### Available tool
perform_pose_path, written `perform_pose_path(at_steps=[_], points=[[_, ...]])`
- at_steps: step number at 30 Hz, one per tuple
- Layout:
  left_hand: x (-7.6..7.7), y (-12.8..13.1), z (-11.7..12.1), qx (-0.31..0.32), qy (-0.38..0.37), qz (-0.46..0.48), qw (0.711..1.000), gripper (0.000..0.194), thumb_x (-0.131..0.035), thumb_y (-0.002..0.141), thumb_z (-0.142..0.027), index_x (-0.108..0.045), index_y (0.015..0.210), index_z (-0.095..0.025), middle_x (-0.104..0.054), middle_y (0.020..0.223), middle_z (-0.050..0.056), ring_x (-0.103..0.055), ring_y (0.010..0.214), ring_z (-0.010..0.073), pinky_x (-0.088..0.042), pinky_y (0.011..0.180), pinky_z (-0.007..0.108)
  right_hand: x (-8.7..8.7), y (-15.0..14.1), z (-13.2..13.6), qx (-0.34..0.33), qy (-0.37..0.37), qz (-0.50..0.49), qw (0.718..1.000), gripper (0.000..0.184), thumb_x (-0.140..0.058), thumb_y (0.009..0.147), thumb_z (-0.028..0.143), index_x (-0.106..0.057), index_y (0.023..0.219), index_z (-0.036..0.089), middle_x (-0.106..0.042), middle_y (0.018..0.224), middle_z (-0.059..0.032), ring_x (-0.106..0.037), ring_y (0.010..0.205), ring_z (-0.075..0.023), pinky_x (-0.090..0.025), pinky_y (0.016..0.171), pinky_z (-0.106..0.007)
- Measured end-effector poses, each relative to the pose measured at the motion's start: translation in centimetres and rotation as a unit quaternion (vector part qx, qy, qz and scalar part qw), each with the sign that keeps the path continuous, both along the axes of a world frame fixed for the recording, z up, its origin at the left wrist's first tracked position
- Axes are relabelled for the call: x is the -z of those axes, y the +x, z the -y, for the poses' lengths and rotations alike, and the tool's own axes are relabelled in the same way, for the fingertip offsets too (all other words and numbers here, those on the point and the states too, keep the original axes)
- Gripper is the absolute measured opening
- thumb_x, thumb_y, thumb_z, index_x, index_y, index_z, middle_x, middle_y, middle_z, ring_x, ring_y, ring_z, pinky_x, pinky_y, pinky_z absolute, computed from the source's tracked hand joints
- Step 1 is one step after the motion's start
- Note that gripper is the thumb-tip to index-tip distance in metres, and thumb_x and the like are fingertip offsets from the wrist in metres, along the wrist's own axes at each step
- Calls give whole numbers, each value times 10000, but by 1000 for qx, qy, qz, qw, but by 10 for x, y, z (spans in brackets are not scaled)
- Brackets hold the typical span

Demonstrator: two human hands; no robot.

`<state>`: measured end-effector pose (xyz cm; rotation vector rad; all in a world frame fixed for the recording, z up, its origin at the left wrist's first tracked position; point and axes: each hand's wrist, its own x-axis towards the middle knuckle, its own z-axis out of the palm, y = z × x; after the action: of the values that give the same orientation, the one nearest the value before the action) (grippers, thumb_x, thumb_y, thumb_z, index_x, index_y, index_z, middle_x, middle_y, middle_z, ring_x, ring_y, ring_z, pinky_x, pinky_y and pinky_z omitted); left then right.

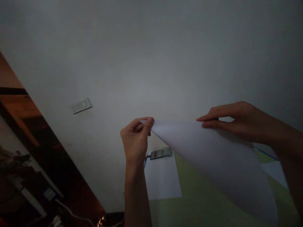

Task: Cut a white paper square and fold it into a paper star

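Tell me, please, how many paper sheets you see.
3: a raised sheet in left hand and right hand, a second sheet under the device, a third sheet at right on the table. Others may be hidden.

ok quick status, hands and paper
Left hand pinching sheet's corner; right hand gripping top edge. Sheet raised, curling down over green table. Phone on another sheet behind, touching neither hand.

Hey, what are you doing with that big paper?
The left hand pinches one corner of a white sheet, and the right hand pinches its top edge. The sheet hangs in a curve over a green table. Behind it, a phone-like device lies on another white sheet.
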<state>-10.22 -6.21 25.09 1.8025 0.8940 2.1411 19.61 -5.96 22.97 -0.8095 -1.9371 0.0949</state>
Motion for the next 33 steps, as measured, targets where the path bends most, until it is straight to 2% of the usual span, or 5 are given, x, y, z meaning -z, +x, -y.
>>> perform_pose_path(at_steps=[7,14,27,33], points=[[0,-2,-3,6,4,-15,1000,150,-913,788,-329,-848,800,-194,-601,529,-27,-499,498,99,-385,473,236,-1,1,0,3,-5,6,1000,243,-749,908,558,-875,990,368,-863,961,-13,-791,828,-277,-613,766,-415],[0,-2,-5,3,10,2,1000,124,-925,773,-292,-850,786,-195,-584,501,-36,-494,482,90,-382,473,229,-1,1,0,4,-2,-8,1000,207,-769,897,524,-872,992,371,-864,985,-8,-799,847,-283,-632,799,-432],[0,0,-3,8,6,-7,1000,93,-919,780,-262,-855,802,-197,-581,500,-43,-497,490,77,-376,485,208,0,2,0,29,8,-9,1000,268,-783,879,576,-875,976,344,-862,944,-14,-801,824,-268,-627,756,-399],[2,-2,-5,22,12,-12,1000,91,-922,785,-262,-862,830,-209,-591,514,-43,-515,499,77,-390,498,206,1,2,0,35,15,-10,999,241,-794,879,556,-872,972,347,-862,945,-6,-796,810,-259,-623,755,-394]])
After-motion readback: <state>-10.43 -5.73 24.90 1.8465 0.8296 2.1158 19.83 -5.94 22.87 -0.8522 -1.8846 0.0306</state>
